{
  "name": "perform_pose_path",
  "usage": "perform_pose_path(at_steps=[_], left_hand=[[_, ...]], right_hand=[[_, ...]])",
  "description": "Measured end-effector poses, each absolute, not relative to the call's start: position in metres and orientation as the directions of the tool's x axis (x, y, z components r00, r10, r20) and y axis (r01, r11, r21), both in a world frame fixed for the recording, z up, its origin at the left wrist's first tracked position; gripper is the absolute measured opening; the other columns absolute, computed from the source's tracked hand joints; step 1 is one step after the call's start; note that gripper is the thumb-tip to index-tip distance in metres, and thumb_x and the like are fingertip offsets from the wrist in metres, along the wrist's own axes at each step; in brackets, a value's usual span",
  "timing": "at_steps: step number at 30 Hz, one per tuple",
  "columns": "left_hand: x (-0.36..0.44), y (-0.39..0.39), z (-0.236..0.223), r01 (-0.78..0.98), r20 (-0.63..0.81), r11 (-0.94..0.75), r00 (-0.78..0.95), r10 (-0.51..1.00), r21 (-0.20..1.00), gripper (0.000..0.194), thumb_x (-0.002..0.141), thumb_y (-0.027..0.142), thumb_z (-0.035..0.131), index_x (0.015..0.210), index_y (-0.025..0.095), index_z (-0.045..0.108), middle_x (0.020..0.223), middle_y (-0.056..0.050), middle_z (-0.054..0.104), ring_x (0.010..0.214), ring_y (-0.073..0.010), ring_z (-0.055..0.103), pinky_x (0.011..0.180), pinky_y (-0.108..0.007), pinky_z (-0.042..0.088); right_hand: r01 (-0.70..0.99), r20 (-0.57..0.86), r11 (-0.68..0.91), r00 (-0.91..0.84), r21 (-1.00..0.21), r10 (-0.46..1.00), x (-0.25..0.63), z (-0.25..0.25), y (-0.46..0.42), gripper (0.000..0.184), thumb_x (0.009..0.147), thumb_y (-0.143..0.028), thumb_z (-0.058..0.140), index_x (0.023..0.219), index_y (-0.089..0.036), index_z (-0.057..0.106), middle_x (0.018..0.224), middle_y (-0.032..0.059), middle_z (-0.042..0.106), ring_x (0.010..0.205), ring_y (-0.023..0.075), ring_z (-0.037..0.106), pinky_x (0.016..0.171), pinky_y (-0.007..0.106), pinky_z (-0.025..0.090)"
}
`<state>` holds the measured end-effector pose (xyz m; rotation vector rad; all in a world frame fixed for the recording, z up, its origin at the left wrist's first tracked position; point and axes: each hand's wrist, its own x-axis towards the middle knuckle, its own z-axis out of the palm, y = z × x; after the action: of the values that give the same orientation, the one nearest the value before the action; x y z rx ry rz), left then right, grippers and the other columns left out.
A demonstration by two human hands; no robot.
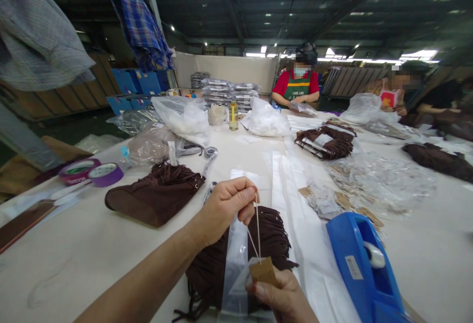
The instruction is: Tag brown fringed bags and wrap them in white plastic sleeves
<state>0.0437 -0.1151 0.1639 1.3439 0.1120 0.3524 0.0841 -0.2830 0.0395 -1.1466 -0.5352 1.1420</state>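
My left hand [226, 206] is closed in a pinch on the top of a thin white string [257, 224], held taut above the table. The string runs down to a small brown paper tag [263, 271], which my right hand [285, 299] grips from below at the bottom edge of the view. Under both hands lies a dark brown fringed fabric piece [273, 239] with a strip of clear plastic bag [235, 259] across it. A second brown fringed piece [157, 196] lies to the left on the white table [74, 259].
A blue tape dispenser [364, 266] sits at the right front. Purple tape rolls [91, 171] are at the left. Loose tags and clear bags [354, 192] lie right of centre. Stacked bags and a bottle [233, 115] stand farther back. Two people work at the far side.
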Motion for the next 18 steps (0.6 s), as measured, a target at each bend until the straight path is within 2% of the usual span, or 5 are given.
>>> perform_pose_path(at_steps=[4,8,12,14,18], left_hand=[[0.029,-0.119,0.173,-0.192,0.211,-0.096,0.94,0.267,0.977,0.022,0.085,0.033,0.048,0.071,0.016,0.053,0.049,0.005,0.039,0.044,-0.0082,0.036,0.046,-0.02,0.031],[0.02,-0.123,0.186,-0.175,0.254,-0.441,0.959,0.126,0.88,0.023,0.088,0.025,0.043,0.072,0.015,0.055,0.057,0.001,0.045,0.051,-0.0097,0.04,0.05,-0.021,0.031],[0.019,-0.122,0.197,-0.213,0.23,-0.697,0.971,-0.07,0.685,0.025,0.089,0.017,0.039,0.072,0.014,0.057,0.065,-0.002,0.053,0.06,-0.0121,0.047,0.057,-0.021,0.034],[0.018,-0.12,0.2,-0.275,0.218,-0.775,0.959,-0.179,0.569,0.021,0.089,0.015,0.041,0.075,0.013,0.057,0.069,-0.002,0.055,0.064,-0.0125,0.049,0.059,-0.02,0.035],[0.014,-0.119,0.203,-0.371,0.187,-0.878,0.926,-0.327,0.301,0.009,0.081,0.013,0.052,0.075,0.014,0.059,0.077,-0.004,0.057,0.07,-0.0139,0.05,0.059,-0.022,0.037]], right_hand=[[-0.474,-0.282,-0.029,0.473,-0.88,0.835,0.084,0.029,-0.277,0.031,0.053,-0.041,0.078,0.072,-0.018,0.072,0.074,0.0014,0.056,0.072,0.0158,0.048,0.07,0.029,0.036],[-0.39,-0.274,-0.076,0.485,-0.918,0.83,0.084,0.024,-0.276,0.032,0.057,-0.044,0.075,0.071,-0.016,0.069,0.075,0.0023,0.057,0.075,0.0181,0.051,0.073,0.032,0.038],[-0.092,-0.224,-0.205,0.482,-0.974,0.847,0.088,0.037,-0.284,0.039,0.057,-0.042,0.073,0.086,-0.017,0.064,0.077,0.0031,0.059,0.073,0.0191,0.054,0.066,0.03,0.043],[0.082,-0.141,-0.219,0.544,-0.972,0.827,0.089,0.055,-0.286,0.042,0.063,-0.039,0.07,0.099,-0.019,0.061,0.09,0.0068,0.062,0.083,0.0218,0.057,0.072,0.031,0.045],[0.075,0.049,0.004,0.611,-0.997,0.79,0.082,0.094,-0.276,0.056,0.073,-0.043,0.062,0.124,-0.023,0.047,0.109,0.0107,0.06,0.103,0.0249,0.055,0.082,0.032,0.047]])
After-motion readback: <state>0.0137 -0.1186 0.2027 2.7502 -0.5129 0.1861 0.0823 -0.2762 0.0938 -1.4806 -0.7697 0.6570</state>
